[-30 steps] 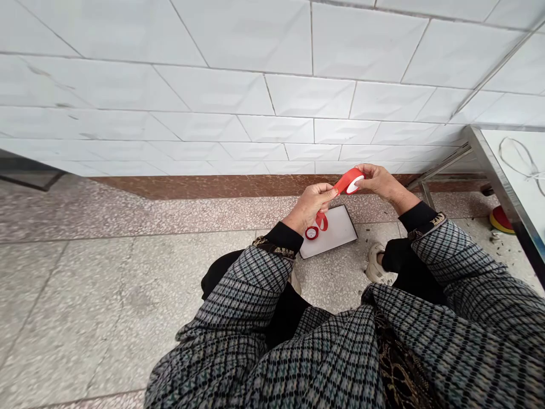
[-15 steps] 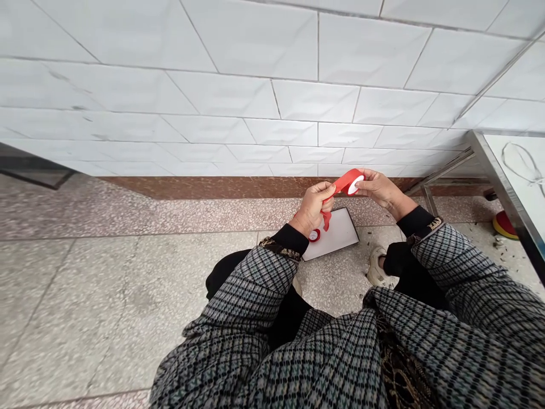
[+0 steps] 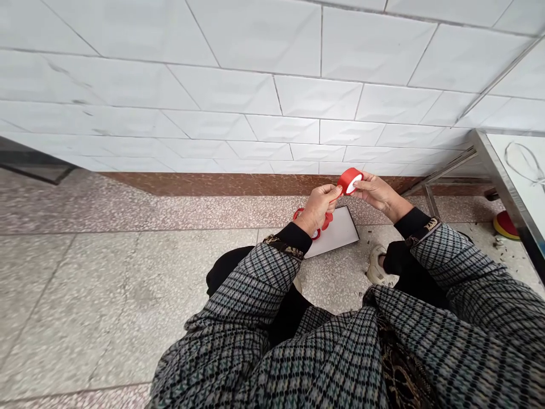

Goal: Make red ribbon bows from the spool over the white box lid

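A roll of red tape (image 3: 349,181) with a white core is held up in front of the person, above the floor and near the tiled wall. The right hand (image 3: 377,192) grips it from the side, its fingers (image 3: 361,179) curled around the roll's edge and clearly closed on it. A narrow red strip (image 3: 336,197) runs from the roll to the left hand (image 3: 317,209), whose fingers (image 3: 330,193) are bent and appear to pinch the strip, though the exact contact is partly hidden. The hands are close together, working on the tape.

Below the left hand, a red loop (image 3: 298,213) hangs around a small red-and-white reel (image 3: 315,233), which is largely hidden. Beneath them lies a white board (image 3: 340,230) with a dark edge, on the speckled stone floor (image 3: 106,284). A pale shoe (image 3: 375,266) sits near it. Further right stand a steel-edged worktop (image 3: 496,170) and a red-and-yellow disc (image 3: 506,226).
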A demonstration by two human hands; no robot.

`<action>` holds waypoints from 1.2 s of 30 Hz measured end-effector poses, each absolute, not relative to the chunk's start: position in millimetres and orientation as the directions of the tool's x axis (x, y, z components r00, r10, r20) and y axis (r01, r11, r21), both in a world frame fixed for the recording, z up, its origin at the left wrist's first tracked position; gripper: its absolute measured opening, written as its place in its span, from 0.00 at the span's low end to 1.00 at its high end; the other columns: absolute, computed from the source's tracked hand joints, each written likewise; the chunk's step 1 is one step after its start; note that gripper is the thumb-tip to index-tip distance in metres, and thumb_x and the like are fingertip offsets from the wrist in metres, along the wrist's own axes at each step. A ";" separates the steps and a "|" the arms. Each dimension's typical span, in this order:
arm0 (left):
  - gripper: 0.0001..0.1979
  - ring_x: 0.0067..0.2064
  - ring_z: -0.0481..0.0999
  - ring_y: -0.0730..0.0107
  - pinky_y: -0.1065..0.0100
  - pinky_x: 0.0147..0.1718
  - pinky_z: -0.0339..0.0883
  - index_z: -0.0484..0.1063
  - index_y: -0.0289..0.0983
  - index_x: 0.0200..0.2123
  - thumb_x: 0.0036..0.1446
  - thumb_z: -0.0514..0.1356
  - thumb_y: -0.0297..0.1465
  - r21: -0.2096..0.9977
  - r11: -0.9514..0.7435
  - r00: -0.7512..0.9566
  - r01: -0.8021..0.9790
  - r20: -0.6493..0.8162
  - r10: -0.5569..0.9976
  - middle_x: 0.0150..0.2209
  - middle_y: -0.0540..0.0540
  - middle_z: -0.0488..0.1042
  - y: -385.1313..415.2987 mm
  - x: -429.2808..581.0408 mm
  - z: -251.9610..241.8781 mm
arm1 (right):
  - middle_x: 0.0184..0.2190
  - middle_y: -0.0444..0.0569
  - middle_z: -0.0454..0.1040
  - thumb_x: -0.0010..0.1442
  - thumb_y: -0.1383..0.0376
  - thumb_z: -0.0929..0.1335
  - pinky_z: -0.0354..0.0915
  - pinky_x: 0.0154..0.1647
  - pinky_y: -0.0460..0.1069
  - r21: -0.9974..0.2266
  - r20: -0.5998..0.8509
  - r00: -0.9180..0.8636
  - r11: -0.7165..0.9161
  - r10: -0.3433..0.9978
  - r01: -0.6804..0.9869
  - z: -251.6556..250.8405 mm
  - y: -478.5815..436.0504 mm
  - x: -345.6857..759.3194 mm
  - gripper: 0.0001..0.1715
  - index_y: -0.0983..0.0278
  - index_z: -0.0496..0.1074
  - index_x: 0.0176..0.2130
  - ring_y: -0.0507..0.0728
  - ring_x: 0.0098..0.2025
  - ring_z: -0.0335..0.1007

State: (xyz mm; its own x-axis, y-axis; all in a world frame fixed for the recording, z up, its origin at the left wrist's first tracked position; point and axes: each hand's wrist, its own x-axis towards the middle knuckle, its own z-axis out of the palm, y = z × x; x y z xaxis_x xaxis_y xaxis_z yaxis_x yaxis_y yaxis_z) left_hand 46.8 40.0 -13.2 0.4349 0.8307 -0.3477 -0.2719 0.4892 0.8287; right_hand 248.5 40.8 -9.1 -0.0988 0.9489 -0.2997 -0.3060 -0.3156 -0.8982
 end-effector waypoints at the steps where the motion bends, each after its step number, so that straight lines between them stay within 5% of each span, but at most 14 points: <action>1: 0.21 0.19 0.47 0.85 0.75 0.20 0.42 0.67 0.38 0.31 0.61 0.76 0.39 0.832 0.476 0.418 -0.284 -0.340 0.843 0.19 0.63 0.55 39.6 47.6 -13.4 | 0.38 0.44 0.86 0.40 0.62 0.87 0.78 0.50 0.51 -0.893 -0.308 -0.098 -0.323 0.946 -0.314 -9.2 40.7 248.3 0.28 0.59 0.81 0.40 0.55 0.40 0.80; 8: 0.23 0.19 0.45 0.81 0.72 0.21 0.40 0.75 0.38 0.54 0.62 0.76 0.41 0.852 0.383 0.487 -0.357 -0.180 0.855 0.19 0.65 0.54 40.6 50.7 -20.7 | 0.38 0.45 0.86 0.42 0.64 0.86 0.77 0.49 0.51 -0.831 -0.415 -0.115 -0.427 0.903 -0.355 -10.0 40.4 249.6 0.26 0.60 0.81 0.41 0.55 0.41 0.80; 18: 0.25 0.20 0.46 0.81 0.72 0.23 0.43 0.74 0.37 0.41 0.57 0.79 0.48 0.810 0.466 0.611 -0.356 -0.176 0.772 0.19 0.64 0.52 49.5 42.9 -26.5 | 0.40 0.48 0.84 0.46 0.62 0.85 0.79 0.46 0.52 -0.805 -0.445 -0.150 -0.468 0.883 -0.364 -12.6 33.5 243.1 0.24 0.60 0.80 0.41 0.56 0.42 0.79; 22: 0.24 0.20 0.46 0.82 0.72 0.24 0.44 0.72 0.37 0.36 0.59 0.79 0.46 0.802 0.496 0.630 -0.332 -0.203 0.750 0.19 0.64 0.52 50.1 38.2 -25.4 | 0.44 0.49 0.85 0.47 0.59 0.84 0.80 0.46 0.55 -0.874 -0.384 -0.217 -0.429 0.898 -0.229 -4.9 32.6 247.2 0.27 0.58 0.82 0.47 0.59 0.45 0.80; 26: 0.24 0.20 0.48 0.83 0.73 0.24 0.45 0.71 0.37 0.34 0.58 0.79 0.45 0.801 0.529 0.642 -0.279 -0.254 0.723 0.19 0.63 0.53 47.0 35.6 -24.4 | 0.49 0.47 0.86 0.47 0.67 0.80 0.76 0.57 0.57 -0.987 -0.153 -0.233 -0.139 0.960 0.078 5.5 37.6 256.6 0.29 0.57 0.84 0.51 0.62 0.52 0.79; 31: 0.19 0.20 0.51 0.83 0.74 0.22 0.46 0.75 0.35 0.40 0.58 0.79 0.38 0.828 0.505 0.571 -0.244 -0.298 0.765 0.20 0.61 0.59 41.7 39.9 -18.3 | 0.36 0.43 0.82 0.49 0.71 0.74 0.71 0.51 0.56 -0.889 -0.065 -0.223 0.045 0.973 0.456 8.0 43.5 265.6 0.17 0.60 0.83 0.40 0.58 0.40 0.73; 36: 0.15 0.19 0.50 0.84 0.75 0.21 0.45 0.73 0.36 0.34 0.63 0.75 0.34 0.871 0.447 0.453 -0.205 -0.320 0.832 0.19 0.61 0.56 41.7 38.2 -8.0 | 0.33 0.42 0.80 0.46 0.70 0.74 0.69 0.42 0.52 -0.917 -0.106 -0.146 -0.040 0.984 0.397 2.9 48.6 274.9 0.18 0.61 0.81 0.40 0.57 0.36 0.71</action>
State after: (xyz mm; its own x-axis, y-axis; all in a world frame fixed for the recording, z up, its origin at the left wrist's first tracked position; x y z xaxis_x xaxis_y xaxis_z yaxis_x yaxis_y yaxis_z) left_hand 38.2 41.7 -8.0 0.4529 0.8320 -0.3204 -0.2048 0.4469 0.8708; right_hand 274.9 48.6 2.9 -0.1457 0.9836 -0.1063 0.3973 -0.0403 -0.9168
